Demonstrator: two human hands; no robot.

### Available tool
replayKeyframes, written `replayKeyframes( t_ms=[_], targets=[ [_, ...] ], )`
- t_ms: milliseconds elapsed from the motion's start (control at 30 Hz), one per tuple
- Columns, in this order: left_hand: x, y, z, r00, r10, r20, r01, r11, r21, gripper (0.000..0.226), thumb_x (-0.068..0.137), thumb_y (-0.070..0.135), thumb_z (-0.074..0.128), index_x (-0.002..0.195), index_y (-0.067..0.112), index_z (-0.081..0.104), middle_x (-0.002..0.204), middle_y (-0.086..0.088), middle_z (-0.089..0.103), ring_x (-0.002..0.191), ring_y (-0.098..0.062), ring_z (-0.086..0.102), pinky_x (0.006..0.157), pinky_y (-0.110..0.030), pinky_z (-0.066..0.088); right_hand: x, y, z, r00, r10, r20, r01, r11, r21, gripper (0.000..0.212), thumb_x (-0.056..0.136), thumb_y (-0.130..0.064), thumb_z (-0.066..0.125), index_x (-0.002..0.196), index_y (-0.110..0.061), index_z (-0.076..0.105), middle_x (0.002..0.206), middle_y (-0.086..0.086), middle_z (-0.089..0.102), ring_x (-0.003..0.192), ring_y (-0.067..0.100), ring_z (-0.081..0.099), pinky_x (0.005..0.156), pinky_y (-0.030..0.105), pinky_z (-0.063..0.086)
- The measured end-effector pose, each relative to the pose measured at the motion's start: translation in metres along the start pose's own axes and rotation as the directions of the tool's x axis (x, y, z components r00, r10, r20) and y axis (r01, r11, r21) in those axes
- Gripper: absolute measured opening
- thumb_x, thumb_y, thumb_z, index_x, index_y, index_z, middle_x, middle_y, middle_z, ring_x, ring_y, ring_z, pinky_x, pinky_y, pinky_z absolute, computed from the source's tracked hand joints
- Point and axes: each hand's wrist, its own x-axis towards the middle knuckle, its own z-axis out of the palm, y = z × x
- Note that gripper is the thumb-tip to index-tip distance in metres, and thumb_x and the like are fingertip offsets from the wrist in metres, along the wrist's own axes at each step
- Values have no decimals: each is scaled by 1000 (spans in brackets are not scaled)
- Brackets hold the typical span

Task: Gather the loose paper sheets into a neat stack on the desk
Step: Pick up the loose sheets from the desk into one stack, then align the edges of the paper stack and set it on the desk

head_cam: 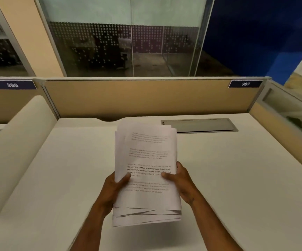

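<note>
While the left hand (113, 187) and right hand (182, 180) grip the papers (146, 171) by their side edges above the desk (237, 178), the sheets look light, floppy, slippery — still fanned; they are best squeezed at mid-edge.

Soft, even overhead light, warm in tone, and the pale tabletop (237, 178) comes up bright without blowing out. A faint shadow sits under the paper sheets (146, 169) near the bottom edge. Print on the top page is smeared and mostly unreadable. Wide-angle bending curves the partition (146, 98) and tilts the glass wall (128, 42), which looks dim with murky reflections.
</note>
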Motion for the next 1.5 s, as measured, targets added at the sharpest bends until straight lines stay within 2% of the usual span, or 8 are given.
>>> replayKeyframes(
  t_ms=[167,333,500,867,1000,1167,1400,1500],
  targets=[
    [3,-13,20,999,-25,26,24,999,44,36,88,18,69,123,11,66,117,-9,75,106,-31,72,91,-50,57,9,2,-38,996,36,84,-30,997,-75,45,78,-15,79,120,-14,63,115,7,74,103,28,72,93,50,56],
    [5,-19,52,979,25,-202,-25,1000,0,33,88,28,71,116,11,71,109,-6,78,102,-29,74,86,-42,60,19,3,-49,999,-16,50,27,973,-230,38,79,-15,78,115,-17,67,110,3,75,98,25,73,90,50,57],
    [11,4,74,959,134,-250,-135,991,15,21,90,26,67,109,16,73,104,1,79,93,-17,75,78,-33,62,16,-25,-59,985,-170,9,167,952,-258,27,84,-15,73,105,-30,67,102,-6,75,93,14,71,81,30,60],
    [17,29,93,965,257,-58,-250,963,104,38,70,32,83,106,24,73,103,3,79,96,-16,74,74,-23,59,-5,-49,-76,955,-252,-154,252,968,-22,57,67,-64,68,102,-19,69,92,8,74,83,23,71,67,31,57],
    [23,70,110,907,395,-145,-381,917,115,54,68,60,68,97,15,71,83,5,74,75,-5,70,60,-15,53,0,-76,-60,878,-367,-308,350,930,-113,70,74,-78,45,73,-10,60,61,5,53,56,17,49,52,28,40],
    [41,87,123,850,388,-355,-313,916,252,35,86,49,57,80,17,70,74,4,70,72,-13,64,60,-25,47,10,-83,-50,835,-359,-417,315,933,-173,52,82,-57,54,65,-8,55,58,4,53,52,15,52,53,29,42],
    [41,73,110,918,323,-232,-281,939,196,46,83,49,56,102,10,69,89,-2,71,76,-15,65,64,-22,49,10,-69,-71,908,-377,-185,343,920,-190,56,77,-71,53,93,-19,66,81,1,69,69,15,67,58,21,53],
    [44,51,105,959,239,-152,-210,960,182,26,87,38,69,105,20,72,91,1,78,85,-22,74,67,-26,59,13,-58,-75,961,-265,-80,242,944,-224,33,77,-48,73,103,-28,66,97,3,73,89,25,72,70,36,63]
  ],
)
